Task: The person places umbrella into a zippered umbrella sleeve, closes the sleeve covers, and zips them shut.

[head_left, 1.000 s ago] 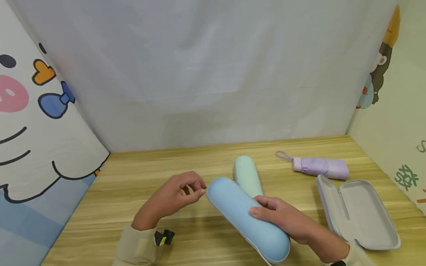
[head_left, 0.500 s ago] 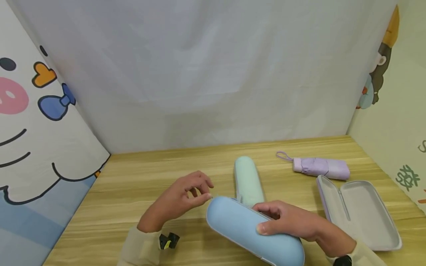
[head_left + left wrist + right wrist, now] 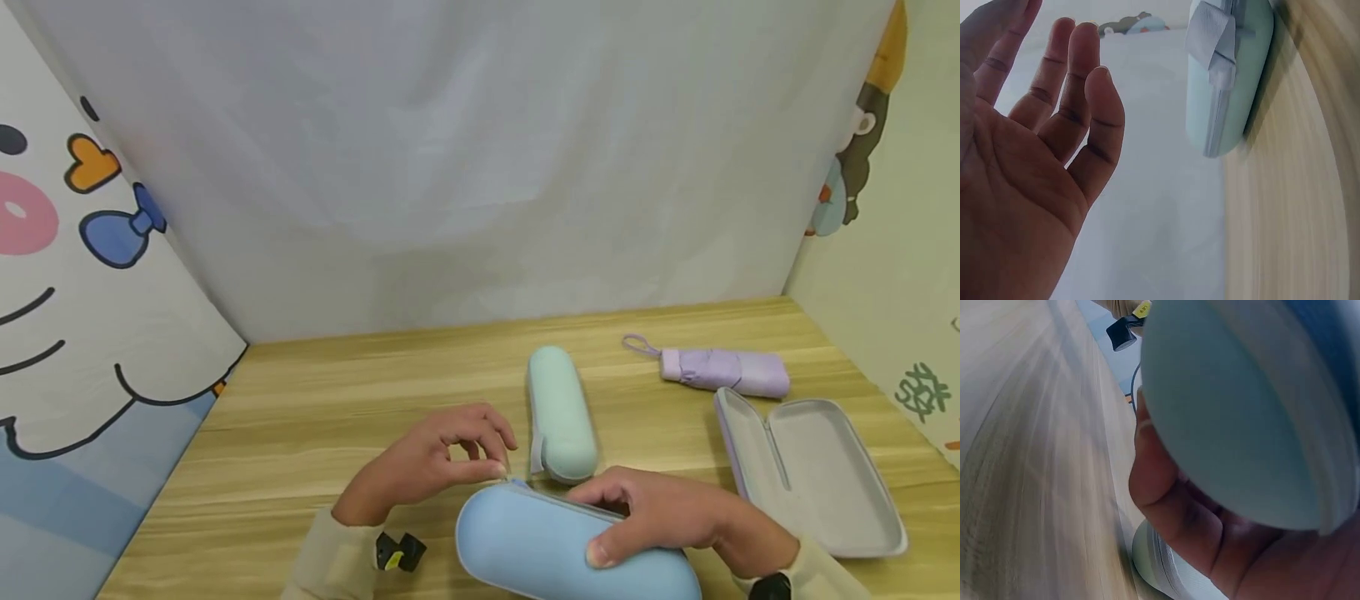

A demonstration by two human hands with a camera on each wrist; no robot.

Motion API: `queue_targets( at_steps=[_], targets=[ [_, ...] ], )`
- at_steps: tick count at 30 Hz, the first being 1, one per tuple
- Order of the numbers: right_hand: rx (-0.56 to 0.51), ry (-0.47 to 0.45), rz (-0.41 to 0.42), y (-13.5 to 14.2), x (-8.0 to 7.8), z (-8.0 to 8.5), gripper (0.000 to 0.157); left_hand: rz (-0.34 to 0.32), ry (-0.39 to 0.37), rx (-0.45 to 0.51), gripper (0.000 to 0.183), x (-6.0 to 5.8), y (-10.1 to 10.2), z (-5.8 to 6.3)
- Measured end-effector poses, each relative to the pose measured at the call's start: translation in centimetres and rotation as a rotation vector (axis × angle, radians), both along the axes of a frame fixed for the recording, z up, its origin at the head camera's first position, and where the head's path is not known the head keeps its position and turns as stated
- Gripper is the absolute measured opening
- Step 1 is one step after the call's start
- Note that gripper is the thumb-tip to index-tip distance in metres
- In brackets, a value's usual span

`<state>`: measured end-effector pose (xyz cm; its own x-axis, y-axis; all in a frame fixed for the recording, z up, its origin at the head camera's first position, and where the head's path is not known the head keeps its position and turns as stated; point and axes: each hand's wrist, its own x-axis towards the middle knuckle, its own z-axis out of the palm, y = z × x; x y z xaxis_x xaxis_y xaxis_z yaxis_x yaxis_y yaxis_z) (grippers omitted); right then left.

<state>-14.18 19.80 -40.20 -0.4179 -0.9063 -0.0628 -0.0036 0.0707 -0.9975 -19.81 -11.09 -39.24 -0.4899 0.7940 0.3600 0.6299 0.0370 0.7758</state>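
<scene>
The blue zippered case (image 3: 551, 537), near side and slightly right of middle, has swung more crosswise and nearer over the last second, clearing the green case (image 3: 562, 417) beyond it and bringing its far-side zip seam under the left fingers. The right hand (image 3: 667, 517) clamps the blue case's right half; the left hand (image 3: 438, 458), thumb and forefinger together, seemingly pinches the zip pull (image 3: 517, 482).

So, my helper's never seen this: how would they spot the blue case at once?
Find the wooden table, low in the head view. Just nearer than the mint-green case, the right grip holds a long, round-ended blue case. Unlike the open, grey-lined case to the right, and the mint-green one, its shell is light blue.
</scene>
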Motion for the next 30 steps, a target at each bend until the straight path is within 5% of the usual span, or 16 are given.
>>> queue_targets(
  at_steps=[9,17,25,30],
  targets=[
    [-0.076,0.026,0.054,-0.8,0.5,-0.1,0.028,-0.124,-0.054,0.045,0.01,0.6,1.9,-0.6],
    [-0.007,0.125,0.029,-2.3,1.0,-1.0,0.027,-0.185,-0.187,-0.084,0.002,1.8,4.2,-1.6],
    [-0.007,0.148,0.015,-2.5,1.2,-0.9,0.013,-0.192,-0.272,-0.16,0.008,1.8,3.4,-1.1],
    [0.026,0.102,-0.021,-2.0,1.0,-0.5,0.024,-0.175,-0.375,-0.27,0.04,1.3,1.4,0.1]
  ],
)
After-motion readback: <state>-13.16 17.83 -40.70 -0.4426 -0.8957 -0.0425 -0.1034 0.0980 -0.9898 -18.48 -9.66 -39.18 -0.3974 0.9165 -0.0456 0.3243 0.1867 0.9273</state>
